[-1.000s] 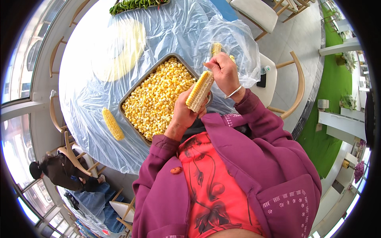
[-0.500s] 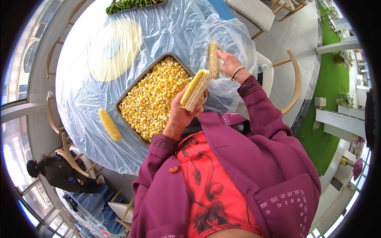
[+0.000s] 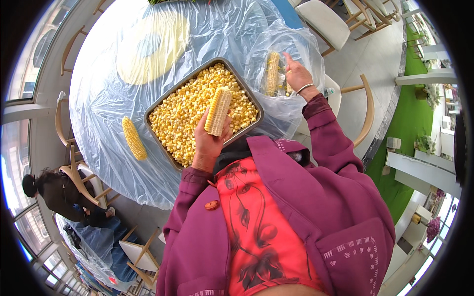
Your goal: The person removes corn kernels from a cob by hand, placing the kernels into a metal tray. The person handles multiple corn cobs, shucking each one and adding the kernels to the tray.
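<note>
Whole cob (image 3: 134, 138) left of tray (image 3: 160, 101); chairs (image 3: 323, 22) beyond.

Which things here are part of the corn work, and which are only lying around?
In use:
- left hand gripping a corn cob
- metal tray of loose kernels
- right hand at a clear plastic bag holding a stripped cob

Lying about:
- whole corn ear on the plastic-covered table
- empty chairs

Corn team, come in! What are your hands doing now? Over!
Left hand grips a part-stripped cob over the kernel tray. Right hand open, reaching to a cob in the plastic bag. Nothing in the way.
</note>
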`<state>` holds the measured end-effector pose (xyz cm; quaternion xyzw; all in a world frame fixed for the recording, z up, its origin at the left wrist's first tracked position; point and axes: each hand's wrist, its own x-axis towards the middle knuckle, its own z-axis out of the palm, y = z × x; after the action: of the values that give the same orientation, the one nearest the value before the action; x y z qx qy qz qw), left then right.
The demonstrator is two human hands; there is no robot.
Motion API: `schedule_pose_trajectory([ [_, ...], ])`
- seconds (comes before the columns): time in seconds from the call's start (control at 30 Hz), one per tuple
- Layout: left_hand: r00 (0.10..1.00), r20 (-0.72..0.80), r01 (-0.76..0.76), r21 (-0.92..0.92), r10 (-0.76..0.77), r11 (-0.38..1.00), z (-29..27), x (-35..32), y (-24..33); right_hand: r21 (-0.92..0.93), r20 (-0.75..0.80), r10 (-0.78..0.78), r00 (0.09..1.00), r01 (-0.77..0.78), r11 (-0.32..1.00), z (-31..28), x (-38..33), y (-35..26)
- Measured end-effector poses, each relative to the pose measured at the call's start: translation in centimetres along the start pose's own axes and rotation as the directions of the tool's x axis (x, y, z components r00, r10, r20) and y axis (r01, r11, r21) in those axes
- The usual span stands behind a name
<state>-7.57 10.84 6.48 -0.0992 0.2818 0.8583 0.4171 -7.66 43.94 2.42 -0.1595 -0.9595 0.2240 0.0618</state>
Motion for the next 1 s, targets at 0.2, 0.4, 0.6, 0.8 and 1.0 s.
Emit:
schedule_pose_trajectory([
  [0.2, 0.996, -0.019, -0.086, -0.009, 0.085, 0.996, -0.4, -1.3, 0.5, -0.079, -0.054, -0.093, 0.994, 0.089, 0.993, -1.3, 0.0, -2.7],
  [0.4, 0.977, -0.164, -0.143, -0.027, 0.137, 0.989, -0.5, -1.6, 0.6, -0.407, -0.247, -0.3, 0.921, 0.182, 0.895, 0.9, -0.4, -3.6],
  [0.6, 0.859, -0.327, -0.341, 0.21, 0.394, 0.916, -1.1, -2.3, 1.3, -0.105, -0.18, -0.489, 0.853, 0.478, 0.872, 1.6, -2.2, -8.4],
  [0.8, 0.771, -0.326, -0.383, 0.449, 0.547, 0.807, -1.7, -2.7, 1.8, 0.813, 0.371, -0.219, 0.903, -0.201, 0.546, 2.9, -7.1, -19.6],
  [1.0, 0.76, -0.445, -0.272, 0.443, 0.473, 0.854, -1.0, -3.4, 1.7, 0.678, 0.261, -0.496, 0.828, 0.209, 0.705, 4.7, -6.9, -22.1],
])
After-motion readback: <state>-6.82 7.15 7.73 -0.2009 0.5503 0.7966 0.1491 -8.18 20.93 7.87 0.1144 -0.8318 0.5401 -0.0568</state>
